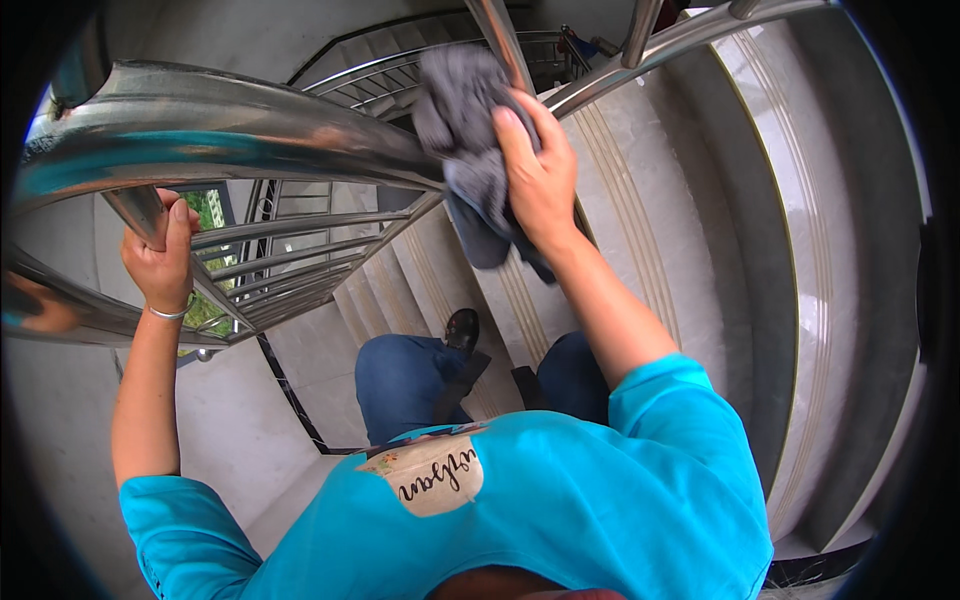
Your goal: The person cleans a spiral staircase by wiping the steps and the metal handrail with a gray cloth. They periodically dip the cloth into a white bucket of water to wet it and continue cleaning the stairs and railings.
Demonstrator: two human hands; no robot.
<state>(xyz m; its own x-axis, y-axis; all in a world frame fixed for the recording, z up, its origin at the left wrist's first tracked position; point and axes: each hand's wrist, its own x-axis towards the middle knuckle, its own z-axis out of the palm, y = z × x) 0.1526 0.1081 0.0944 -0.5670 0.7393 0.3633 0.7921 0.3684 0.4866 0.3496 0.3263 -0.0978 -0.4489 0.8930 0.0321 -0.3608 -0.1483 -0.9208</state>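
Note:
My right hand (541, 169) grips a bunched grey cloth (465, 105), blurred and hanging in loose folds. The cloth lies against the far end of a thick, shiny metal handrail (247, 146), beside an upright post (501, 37); its contact with the post cannot be told. At the left, my left hand (161, 251) is wrapped around a thinner metal baluster (139, 214) below the handrail. A bangle circles that wrist.
Stone stairs (637, 217) with grooved tread strips curve up at the right and drop away below. Thin metal rails (300, 259) fence the stair's open side. One black shoe (462, 330) rests on a step. Another flight (382, 52) shows farther down.

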